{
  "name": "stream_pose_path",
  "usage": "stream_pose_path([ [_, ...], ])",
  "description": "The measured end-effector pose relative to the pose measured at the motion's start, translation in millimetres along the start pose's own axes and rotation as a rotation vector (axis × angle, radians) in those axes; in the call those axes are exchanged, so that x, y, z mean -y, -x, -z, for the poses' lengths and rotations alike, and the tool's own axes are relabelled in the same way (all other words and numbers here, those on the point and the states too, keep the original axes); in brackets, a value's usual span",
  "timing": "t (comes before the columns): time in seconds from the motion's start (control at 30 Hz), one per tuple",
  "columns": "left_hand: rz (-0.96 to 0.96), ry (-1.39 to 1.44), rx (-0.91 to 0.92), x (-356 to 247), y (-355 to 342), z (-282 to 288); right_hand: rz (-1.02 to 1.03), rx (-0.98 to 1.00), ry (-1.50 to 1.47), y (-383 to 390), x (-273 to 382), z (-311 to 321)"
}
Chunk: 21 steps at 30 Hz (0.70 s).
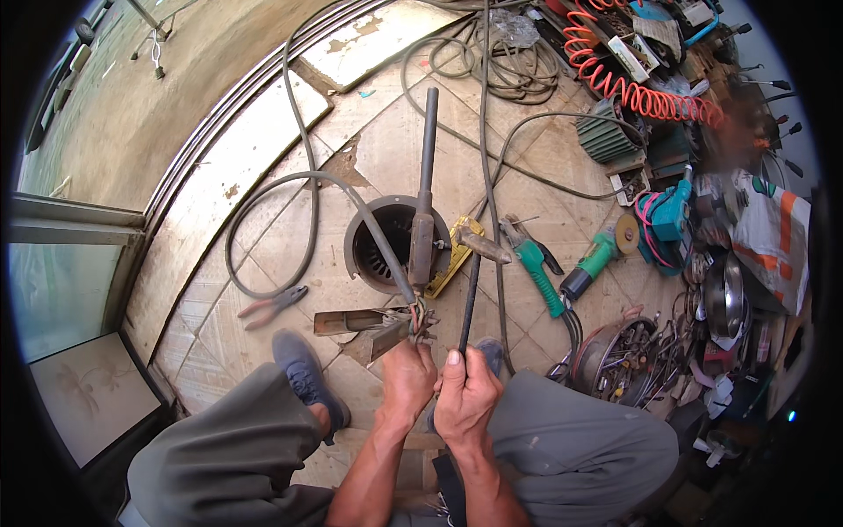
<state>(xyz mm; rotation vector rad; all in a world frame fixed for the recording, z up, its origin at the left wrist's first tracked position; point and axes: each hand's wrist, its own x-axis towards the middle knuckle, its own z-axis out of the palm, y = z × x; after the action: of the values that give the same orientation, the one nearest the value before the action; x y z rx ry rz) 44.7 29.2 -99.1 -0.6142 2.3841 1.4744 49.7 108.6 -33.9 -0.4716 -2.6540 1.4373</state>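
My left hand (407, 385) is closed around the bare coloured wires (420, 316) at the end of a thick grey cable (373, 230); its fingertips are partly hidden. Right beside it, my right hand (465, 395) grips a black cable (470, 303), thumb laid along it. Just beyond the hands stands a metal rod with a thicker lower sleeve (421, 241), in front of a round dark housing (351, 255) with slots inside. A yellow piece (457, 259) and a worn hammer-like tool (485, 246) lie to its right. An open metal channel (342, 322) lies by my left hand.
Red-handled pliers (272, 307) lie left on the tiled floor. To the right are a green-handled tool (536, 272), a green angle grinder (601, 255), a teal power tool (669, 220) and a round pan of small parts (615, 360). An orange coiled hose (632, 97) tops the clutter.
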Motion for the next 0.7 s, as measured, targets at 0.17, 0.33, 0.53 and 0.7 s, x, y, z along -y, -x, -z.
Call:
stream_pose_path([
  [0.17, 0.085, -0.01, 0.085, -2.9, -2.1, 5.0, -0.028, 0.112, 0.059, -5.0, 1.3, 1.4],
  [0.33, 0.068, 0.001, 0.056, 7.4, -0.7, -1.0, 0.001, 0.001, 0.018, -2.5, -0.7, -0.3],
  [0.53, 0.029, 0.17, 0.012, 14.6, 0.7, -4.1, -0.071, 0.007, -0.019, 0.1, -4.8, 4.4],
  [0.7, -0.017, 0.102, -0.049, 14.9, 2.2, -0.1, -0.145, -0.008, -0.116, 1.2, 2.5, 6.4],
])
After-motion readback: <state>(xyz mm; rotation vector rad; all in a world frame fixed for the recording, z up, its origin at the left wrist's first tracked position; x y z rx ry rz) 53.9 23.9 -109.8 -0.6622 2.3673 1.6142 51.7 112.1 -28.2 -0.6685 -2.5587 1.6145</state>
